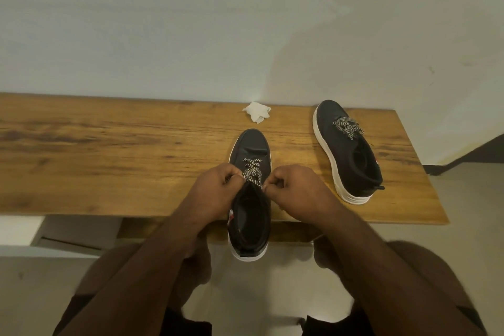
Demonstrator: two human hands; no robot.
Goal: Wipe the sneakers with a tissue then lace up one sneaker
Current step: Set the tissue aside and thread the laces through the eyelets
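Both fists curl tight at the near sneaker point(252, 150), left hand point(215, 188) and right hand point(296, 188) each with a pinching grip on the checkered woven lace point(252, 172). Its smooth black toe rests on the grainy wooden tabletop point(109, 150), heel overhanging. A crumpled tissue point(257, 111) lies just beyond; the second sneaker point(346, 150) sits off right.

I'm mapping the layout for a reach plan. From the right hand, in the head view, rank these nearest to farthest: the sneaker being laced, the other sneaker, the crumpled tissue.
1. Sneaker being laced: directly at the right hand, which pinches its lace.
2. Other sneaker: on the bench to the right.
3. Crumpled tissue: beyond, by the wall.
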